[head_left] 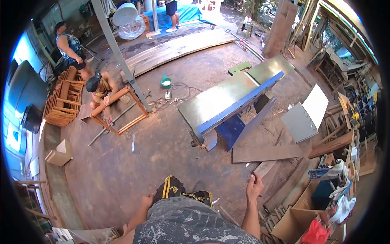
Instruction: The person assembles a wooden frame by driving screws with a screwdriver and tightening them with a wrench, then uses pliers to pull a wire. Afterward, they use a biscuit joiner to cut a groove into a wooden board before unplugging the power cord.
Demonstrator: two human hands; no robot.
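My left hand [148, 200] hangs low beside my dark shorts [172, 188]. Its fingers show only in part against the cloth, so I cannot make out whether they are closed. Out to the right, my right hand [254, 187] is raised with the fingers loosely bent and apart, and I see nothing in it. Just beyond it on the floor lie a short piece of wood [265, 167] and a wider brown board [266, 153]. Ahead stands a jointer [221, 103] with a long metal bed and a blue fence.
A crouching person [105, 91] handles a wooden frame [120, 99]; another person [69, 46] stands behind stacked wooden frames [64, 99]. A metal post [118, 49] rises near them. Long planks [178, 49] lie at the back. Boxes [298, 221] crowd the right; a metal square [133, 144] lies ahead.
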